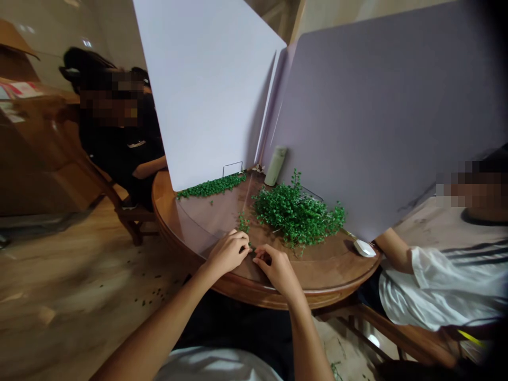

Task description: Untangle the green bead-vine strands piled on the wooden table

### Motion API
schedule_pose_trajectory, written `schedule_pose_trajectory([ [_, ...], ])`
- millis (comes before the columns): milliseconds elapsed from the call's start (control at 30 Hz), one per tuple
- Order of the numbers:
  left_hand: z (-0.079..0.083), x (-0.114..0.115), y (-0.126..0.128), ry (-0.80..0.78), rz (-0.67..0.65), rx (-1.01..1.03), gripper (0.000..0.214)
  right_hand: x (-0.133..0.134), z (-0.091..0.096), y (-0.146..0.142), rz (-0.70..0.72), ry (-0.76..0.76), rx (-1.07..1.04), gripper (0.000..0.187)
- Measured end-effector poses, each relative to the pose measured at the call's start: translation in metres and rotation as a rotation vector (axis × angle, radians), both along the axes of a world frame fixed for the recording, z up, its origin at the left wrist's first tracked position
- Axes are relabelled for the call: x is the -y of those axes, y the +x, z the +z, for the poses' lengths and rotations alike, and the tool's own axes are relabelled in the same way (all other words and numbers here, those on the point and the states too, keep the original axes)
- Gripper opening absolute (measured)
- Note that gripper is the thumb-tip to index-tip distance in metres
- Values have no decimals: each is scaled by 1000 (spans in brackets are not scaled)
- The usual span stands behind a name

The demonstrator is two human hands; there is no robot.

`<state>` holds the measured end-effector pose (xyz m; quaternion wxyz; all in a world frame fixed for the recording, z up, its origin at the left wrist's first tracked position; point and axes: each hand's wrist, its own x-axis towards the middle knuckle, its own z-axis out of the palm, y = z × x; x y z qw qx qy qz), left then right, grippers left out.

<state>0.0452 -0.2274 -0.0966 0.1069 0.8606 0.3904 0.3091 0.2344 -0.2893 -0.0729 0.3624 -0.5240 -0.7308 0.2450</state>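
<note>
Head view: a round wooden table (329, 275) seen from above, with both of the person's bare hands at its near edge.
Floor, far left: small green bits (151, 291) lie scattered on the tiles.
Seated person: someone in dark clothes (127, 148) sits behind the table's left side.
White board: an upright panel (206, 90) stands on the table, and a strip of green sprigs (212, 186) lies along its base.
Left hand: it (228, 253) rests on the table edge with its fingers curled in, the tips pinching the stem of a small sprig (243, 223) that rises just above the knuckles.
Right hand: it (278, 270) lies just beside the left hand with thumb and forefinger drawn together; whether they grip anything cannot be told.
Bottle: a pale one (275, 165) stands where the boards meet.
Heap: loose green sprigs (296, 214) are piled mid-table, near the hands.
Grey board: it (377, 116) stands behind the heap.
Far right: a small white object (364, 247) lies beside a co-worker's forearm (392, 251).
</note>
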Motion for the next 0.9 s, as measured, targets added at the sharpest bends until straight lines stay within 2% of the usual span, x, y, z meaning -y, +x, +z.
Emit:
schedule_pose_trajectory([
  [167, 5, 3, 0, -25, 30, -22, 12, 4, 3, 0, 20, 10, 24, 6],
  [400, 10, 6, -1, -55, 6, -37, 16, 10, 1, -1, 30, 28, 49, 4],
  [600, 9, 5, -2, -74, -1, -29, 18, 16, -2, -1, 25, 50, 72, 6],
  [900, 6, 6, 1, -62, 69, -13, 18, 17, -4, 4, 81, 131, 103, 8],
])
